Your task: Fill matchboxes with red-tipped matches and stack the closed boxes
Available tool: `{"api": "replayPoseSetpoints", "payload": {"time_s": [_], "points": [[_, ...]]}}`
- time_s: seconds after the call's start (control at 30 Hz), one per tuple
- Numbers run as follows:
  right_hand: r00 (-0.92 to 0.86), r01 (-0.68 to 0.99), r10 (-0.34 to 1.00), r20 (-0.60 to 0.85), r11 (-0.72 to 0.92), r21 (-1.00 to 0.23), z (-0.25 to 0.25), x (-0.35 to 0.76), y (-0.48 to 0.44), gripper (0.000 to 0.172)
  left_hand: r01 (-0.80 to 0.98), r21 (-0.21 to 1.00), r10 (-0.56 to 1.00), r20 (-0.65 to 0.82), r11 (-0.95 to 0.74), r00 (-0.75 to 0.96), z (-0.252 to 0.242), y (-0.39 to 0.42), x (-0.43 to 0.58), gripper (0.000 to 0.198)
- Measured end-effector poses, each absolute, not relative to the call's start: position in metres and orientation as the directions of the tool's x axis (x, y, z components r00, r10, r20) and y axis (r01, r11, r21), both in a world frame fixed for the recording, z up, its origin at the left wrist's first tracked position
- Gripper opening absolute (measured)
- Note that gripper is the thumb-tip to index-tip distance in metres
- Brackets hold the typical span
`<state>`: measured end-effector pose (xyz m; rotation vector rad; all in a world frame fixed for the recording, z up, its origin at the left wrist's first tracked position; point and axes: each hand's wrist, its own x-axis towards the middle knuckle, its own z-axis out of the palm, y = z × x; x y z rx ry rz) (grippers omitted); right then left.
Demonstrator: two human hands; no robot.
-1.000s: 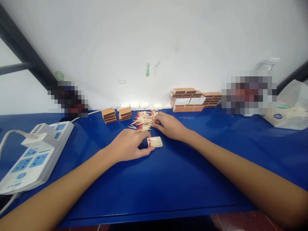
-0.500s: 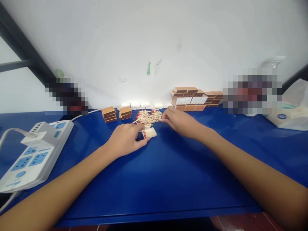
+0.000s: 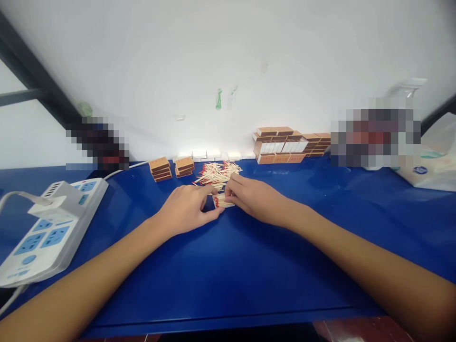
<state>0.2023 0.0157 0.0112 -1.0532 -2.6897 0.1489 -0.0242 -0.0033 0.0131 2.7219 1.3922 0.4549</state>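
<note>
A small white matchbox tray (image 3: 231, 205) holding red-headed matches lies on the blue table. My left hand (image 3: 187, 206) grips its left end between thumb and fingers. Over the tray's right part, my right hand (image 3: 254, 197) is closed in a pinch, its fingertips down at the matches inside. The fingers partly hide the tray and the ends of the matches they pinch. Just behind both hands spreads a loose pile of matches (image 3: 215, 173), most with red heads toward the left.
Stacked matchboxes stand at the back left (image 3: 160, 169), with a smaller stack (image 3: 184, 167) beside them. White trays (image 3: 206, 155) line the wall. A larger matchbox stack (image 3: 281, 158) is at back right. A power strip (image 3: 71, 228) lies left; a plastic bag (image 3: 438, 161) lies far right.
My right hand has moved from the right edge of the match pile down and left to the tray. The left hand keeps its hold, and more matches show in the tray.
</note>
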Motion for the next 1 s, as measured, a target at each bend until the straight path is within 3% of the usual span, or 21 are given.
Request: {"api": "replayPoseSetpoints", "payload": {"time_s": [0.27, 0.4, 0.5, 0.67, 1.0], "points": [[-0.716, 0.602, 0.670, 0.197, 0.735, -0.313, 0.013, 0.206, 0.017, 0.012, 0.782, 0.175, 0.799, 0.202, -0.598, 0.566, 0.016, -0.003, -0.025, 0.031], [-0.640, 0.593, 0.704, 0.307, 0.707, -0.386, 0.009, 0.211, 0.028, 0.011, 0.778, 0.177, 0.796, 0.207, -0.602, 0.569, 0.017, -0.003, -0.025, 0.032], [-0.479, 0.699, 0.777, 0.408, 0.619, -0.358, 0.002, 0.219, 0.043, 0.008, 0.769, 0.193, 0.792, 0.206, -0.609, 0.575, 0.017, -0.005, -0.024, 0.033], [-0.359, 0.796, 0.827, 0.432, 0.513, -0.321, -0.009, 0.230, 0.068, 0.007, 0.720, 0.213, 0.751, 0.192, -0.661, 0.632, 0.015, -0.008, -0.023, 0.034], [-0.455, 0.785, 0.772, 0.444, 0.583, -0.210, -0.012, 0.212, 0.080, 0.012, 0.703, 0.231, 0.740, 0.198, -0.673, 0.643, 0.014, -0.008, -0.023, 0.034]]}}
